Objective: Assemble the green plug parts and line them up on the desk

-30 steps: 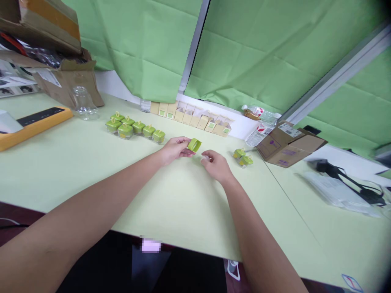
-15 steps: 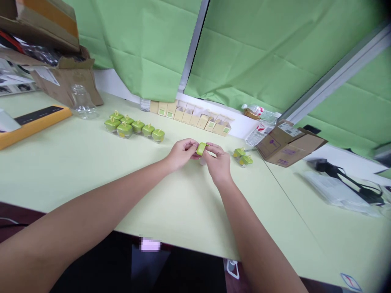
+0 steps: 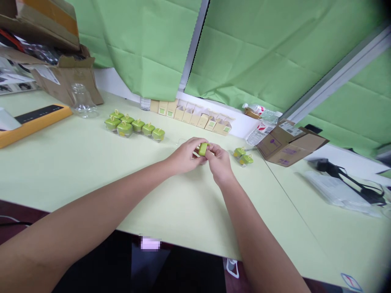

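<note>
Over the middle of the table, my left hand [image 3: 187,156] and my right hand [image 3: 219,162] are closed on a small green lid [image 3: 203,149]. The left fingers curl around its left side, and the right thumb and fingers pinch its right edge. Its underside is hidden by my hands. A faint clear outline [image 3: 182,142] shows on the table just behind my left hand, too vague to name. To the left stand several small clear containers with green lids [image 3: 124,129]. Two more such containers [image 3: 247,158] stand right of my right hand.
Along the wall runs a row of small cream cartons [image 3: 191,114]. A clear plastic jar [image 3: 82,101] and a yellow-and-black device [image 3: 39,122] are at the left. Water bottles [image 3: 259,132], a cardboard box [image 3: 288,144] and a black cable [image 3: 351,179] are at the right.
My left hand has turned and wrapped further around the green lid, which now stands more upright. My right hand keeps its pinch, with the fingers shifted slightly.
</note>
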`<state>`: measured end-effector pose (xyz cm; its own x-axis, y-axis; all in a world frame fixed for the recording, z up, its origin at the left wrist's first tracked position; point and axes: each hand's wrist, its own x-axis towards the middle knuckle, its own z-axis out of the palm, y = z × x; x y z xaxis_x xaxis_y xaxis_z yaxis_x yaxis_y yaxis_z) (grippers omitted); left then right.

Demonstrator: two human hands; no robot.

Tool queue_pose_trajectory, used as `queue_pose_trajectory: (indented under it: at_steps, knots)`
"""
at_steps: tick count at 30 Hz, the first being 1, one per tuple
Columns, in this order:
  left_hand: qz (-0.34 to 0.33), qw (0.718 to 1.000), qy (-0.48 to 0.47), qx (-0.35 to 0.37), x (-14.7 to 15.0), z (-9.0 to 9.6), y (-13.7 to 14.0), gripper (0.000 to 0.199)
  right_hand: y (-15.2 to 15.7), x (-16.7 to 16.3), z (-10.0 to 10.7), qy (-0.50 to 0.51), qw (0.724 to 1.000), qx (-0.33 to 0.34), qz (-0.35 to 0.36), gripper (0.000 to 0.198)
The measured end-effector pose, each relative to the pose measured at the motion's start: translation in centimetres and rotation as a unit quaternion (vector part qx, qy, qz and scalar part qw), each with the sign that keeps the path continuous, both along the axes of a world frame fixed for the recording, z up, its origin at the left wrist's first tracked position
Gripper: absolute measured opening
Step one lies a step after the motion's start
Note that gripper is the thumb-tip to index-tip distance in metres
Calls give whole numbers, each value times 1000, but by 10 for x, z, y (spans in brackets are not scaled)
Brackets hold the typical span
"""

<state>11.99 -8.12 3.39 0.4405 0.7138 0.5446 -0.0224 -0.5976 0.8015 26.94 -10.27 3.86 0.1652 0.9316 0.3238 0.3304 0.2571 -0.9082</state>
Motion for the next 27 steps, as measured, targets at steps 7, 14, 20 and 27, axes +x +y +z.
queue_pose_trajectory:
  at_steps: [7,14,20,27]
  knots:
    - [53,993,61,87,-29,22,23,35,-10,3,19,38,998,-3,41,22]
    - [-21,987,158,-36,-62,11,49,41,-12,8,10,-322,943,79,38,7]
    - [-9,937,343,67,-68,11,48,47,-14,-1,-11,-488,871,36,48,13]
    - [50,956,288,16,-77,35,40,63,-18,25,31,-297,928,209,-89,16]
